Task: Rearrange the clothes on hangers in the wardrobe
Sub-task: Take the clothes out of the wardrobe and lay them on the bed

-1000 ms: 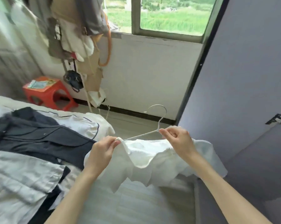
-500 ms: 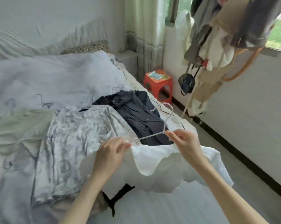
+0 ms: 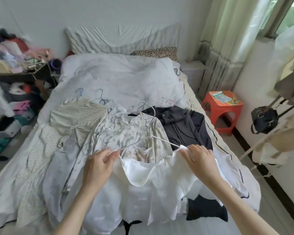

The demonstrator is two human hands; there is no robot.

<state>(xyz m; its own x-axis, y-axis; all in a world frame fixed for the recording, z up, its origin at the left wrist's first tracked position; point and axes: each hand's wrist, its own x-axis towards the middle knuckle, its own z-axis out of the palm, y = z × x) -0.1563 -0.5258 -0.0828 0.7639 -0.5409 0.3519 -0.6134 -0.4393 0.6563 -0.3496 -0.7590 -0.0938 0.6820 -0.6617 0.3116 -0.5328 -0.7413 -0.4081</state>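
Note:
A white garment (image 3: 153, 180) hangs on a thin white wire hanger (image 3: 152, 126) that I hold over the foot of the bed (image 3: 119, 77). My left hand (image 3: 98, 165) pinches the garment's left shoulder at the hanger's left end. My right hand (image 3: 198, 160) pinches the right shoulder at the other end. On the bed lie a dotted cream top (image 3: 78, 119), a printed pale shirt (image 3: 126, 133) and a dark jacket (image 3: 183, 126), each on a hanger whose hook points toward the pillows.
An orange stool (image 3: 222, 106) stands right of the bed by the curtain (image 3: 227, 44). A rack with a black bag (image 3: 264, 121) and hanging clothes fills the right edge. A cluttered dark shelf (image 3: 19, 73) stands at left.
The view has swung left from the window and wardrobe door to the bed. Both hands kept hold of the white garment on its hanger, and my right hand moved outward along the hanger.

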